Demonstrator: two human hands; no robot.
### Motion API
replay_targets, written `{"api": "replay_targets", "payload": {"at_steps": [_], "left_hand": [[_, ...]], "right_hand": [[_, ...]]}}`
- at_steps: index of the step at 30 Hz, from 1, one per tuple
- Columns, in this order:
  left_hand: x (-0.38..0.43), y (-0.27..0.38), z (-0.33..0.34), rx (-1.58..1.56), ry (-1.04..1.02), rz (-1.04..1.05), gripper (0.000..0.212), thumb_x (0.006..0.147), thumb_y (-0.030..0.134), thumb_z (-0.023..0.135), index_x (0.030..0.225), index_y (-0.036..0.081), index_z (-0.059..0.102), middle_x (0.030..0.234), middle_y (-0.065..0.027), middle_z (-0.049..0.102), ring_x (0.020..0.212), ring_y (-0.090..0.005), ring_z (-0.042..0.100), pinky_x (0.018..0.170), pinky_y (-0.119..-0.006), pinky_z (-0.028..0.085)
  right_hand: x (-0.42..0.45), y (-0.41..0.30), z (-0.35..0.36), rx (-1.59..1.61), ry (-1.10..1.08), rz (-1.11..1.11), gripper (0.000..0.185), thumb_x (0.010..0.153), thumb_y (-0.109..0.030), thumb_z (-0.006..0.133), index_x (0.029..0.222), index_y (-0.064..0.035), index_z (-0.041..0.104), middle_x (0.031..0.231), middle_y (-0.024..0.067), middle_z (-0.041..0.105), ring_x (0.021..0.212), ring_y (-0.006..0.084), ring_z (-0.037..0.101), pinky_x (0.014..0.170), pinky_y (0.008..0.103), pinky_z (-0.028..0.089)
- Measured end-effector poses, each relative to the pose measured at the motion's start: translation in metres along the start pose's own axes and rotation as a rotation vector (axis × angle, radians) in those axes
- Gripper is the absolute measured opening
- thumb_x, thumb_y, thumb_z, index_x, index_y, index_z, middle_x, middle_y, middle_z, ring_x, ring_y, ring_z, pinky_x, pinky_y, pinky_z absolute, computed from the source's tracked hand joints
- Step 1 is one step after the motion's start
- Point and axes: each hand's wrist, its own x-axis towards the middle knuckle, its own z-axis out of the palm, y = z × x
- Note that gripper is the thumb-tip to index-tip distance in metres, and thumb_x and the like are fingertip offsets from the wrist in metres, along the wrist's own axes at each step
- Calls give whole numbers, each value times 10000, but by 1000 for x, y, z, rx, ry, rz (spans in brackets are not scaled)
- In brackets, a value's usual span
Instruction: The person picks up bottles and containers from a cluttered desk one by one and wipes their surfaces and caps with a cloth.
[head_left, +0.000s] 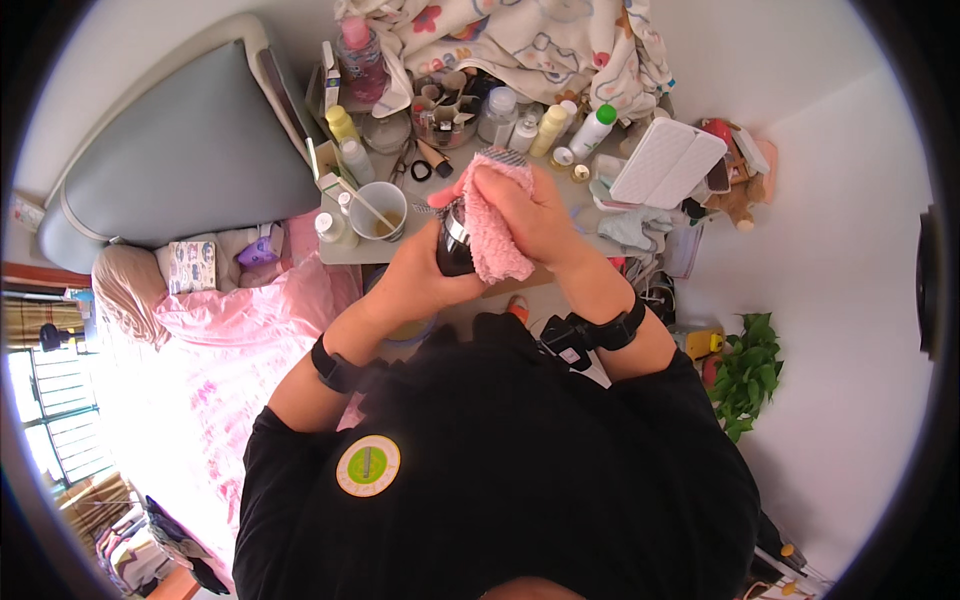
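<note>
Above the table edge, my left hand (411, 276) grips a dark, glossy container (454, 253) with a silver band. A pink fluffy cloth (491, 240) is bunched in my right hand (529, 214) and pressed against the container's right side. Grey striped material shows at the cloth's upper end. Fingers and cloth hide much of the container, so its exact kind is unclear. Just left of my left hand stands a white cup (358, 212) with a stick leaning in it and some brownish liquid at the bottom.
The table (345, 253) bears a green-capped spray can (592, 133), a clear pump bottle (499, 116), a makeup brush organizer (444, 124) and a white folding mirror or case (667, 163). A pink-covered bed (255, 322) lies left; a leafy plant (750, 375) is right.
</note>
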Motion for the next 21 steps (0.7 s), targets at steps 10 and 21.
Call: {"api": "replay_targets", "payload": {"at_steps": [10,21], "left_hand": [[-27,-4,-26,-952,-770,-189,254,740,167,660,921,19,561,714,-74,588,631,-151,572,556,-251,449],[-15,-1,-20,33,67,51,686,623,185,776,1180,-25,438,1005,-154,612,879,-215,618,766,-320,484]], "right_hand": [[-12,-26,34,225,-483,291,396,741,-155,675,1072,28,558,1075,189,600,974,234,604,861,350,483],[3,1,33,153,57,114,299,920,-279,507,988,7,558,923,164,653,813,164,623,729,281,508]]}}
